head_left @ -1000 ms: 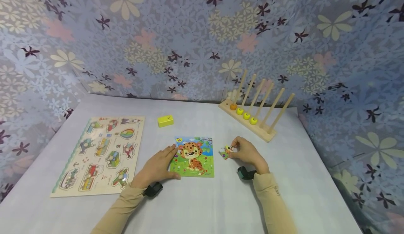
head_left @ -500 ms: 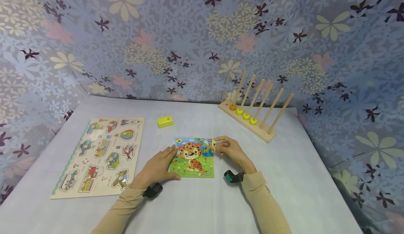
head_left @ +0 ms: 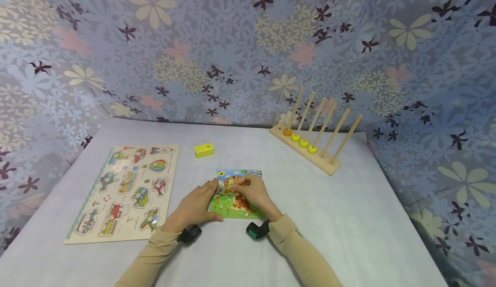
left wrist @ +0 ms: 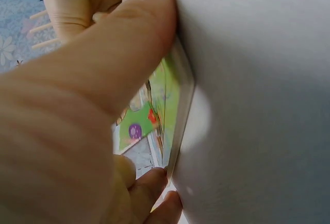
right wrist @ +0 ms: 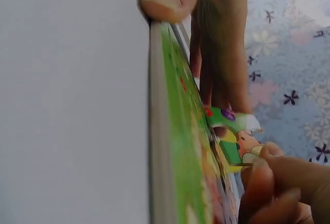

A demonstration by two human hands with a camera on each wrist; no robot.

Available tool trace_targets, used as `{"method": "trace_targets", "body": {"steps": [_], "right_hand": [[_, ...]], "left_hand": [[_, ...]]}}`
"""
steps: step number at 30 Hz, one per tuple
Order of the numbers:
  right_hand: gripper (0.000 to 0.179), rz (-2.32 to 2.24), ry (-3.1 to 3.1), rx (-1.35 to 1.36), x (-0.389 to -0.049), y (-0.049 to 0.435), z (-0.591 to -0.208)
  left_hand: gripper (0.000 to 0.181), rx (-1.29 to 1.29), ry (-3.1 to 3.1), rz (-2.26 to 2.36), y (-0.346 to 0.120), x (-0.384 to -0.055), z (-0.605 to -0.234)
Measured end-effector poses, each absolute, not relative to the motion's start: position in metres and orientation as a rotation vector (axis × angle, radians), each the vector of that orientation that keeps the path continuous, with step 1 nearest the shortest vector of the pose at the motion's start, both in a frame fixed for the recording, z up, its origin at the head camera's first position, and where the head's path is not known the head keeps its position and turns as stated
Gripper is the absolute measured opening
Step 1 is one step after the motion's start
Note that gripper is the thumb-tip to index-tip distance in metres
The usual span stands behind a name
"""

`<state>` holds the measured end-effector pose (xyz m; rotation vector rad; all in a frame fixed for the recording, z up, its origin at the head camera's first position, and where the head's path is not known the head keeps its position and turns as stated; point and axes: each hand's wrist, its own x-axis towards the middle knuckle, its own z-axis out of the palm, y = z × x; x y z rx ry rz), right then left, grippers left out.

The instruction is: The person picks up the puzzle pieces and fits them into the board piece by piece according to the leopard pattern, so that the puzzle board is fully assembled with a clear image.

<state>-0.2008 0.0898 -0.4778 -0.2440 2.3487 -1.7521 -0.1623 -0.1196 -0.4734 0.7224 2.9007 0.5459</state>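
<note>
A square jigsaw puzzle (head_left: 228, 209) showing a cartoon leopard lies flat in front of me. My left hand (head_left: 196, 205) rests at its left side, fingers stretched along the left edge and thumb at the near corner. Over the upper middle of the picture, my right hand (head_left: 253, 191) pinches a jigsaw piece (right wrist: 242, 141) between thumb and fingers. Green, a purple flower and spotted orange show on that piece, which is held tilted close over the board. The right hand hides part of the leopard's face and the puzzle's right side in the head view.
To the left lies a wooden peg puzzle board (head_left: 124, 192) with vehicle pieces. Behind the jigsaw sits a yellow block (head_left: 204, 150). A wooden peg rack (head_left: 306, 149) with upright rods and several beads stands at the back right. A flowered curtain (head_left: 248, 50) hangs behind the table.
My right hand has carried the jigsaw piece leftward, from the table right of the puzzle to over the leopard's head. The left hand has stayed at the puzzle's left edge.
</note>
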Motion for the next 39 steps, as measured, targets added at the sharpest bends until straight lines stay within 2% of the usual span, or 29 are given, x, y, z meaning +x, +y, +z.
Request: {"method": "trace_targets", "body": {"steps": [17,30,39], "right_hand": [[0.010,-1.402,2.639,-0.346,-0.202,0.083,-0.478],[0.015,-1.137,2.880,-0.525,-0.196,0.077,-0.475],[0.012,-1.272,2.872,-0.410,-0.200,0.073,-0.476]], "left_hand": [[0.113,0.736,2.909,0.554,-0.119,-0.164,-0.470],[0.097,0.809,2.923,0.499,-0.118,-0.158,-0.462],[0.096,0.772,2.907,0.451,-0.116,-0.162,-0.459]]}}
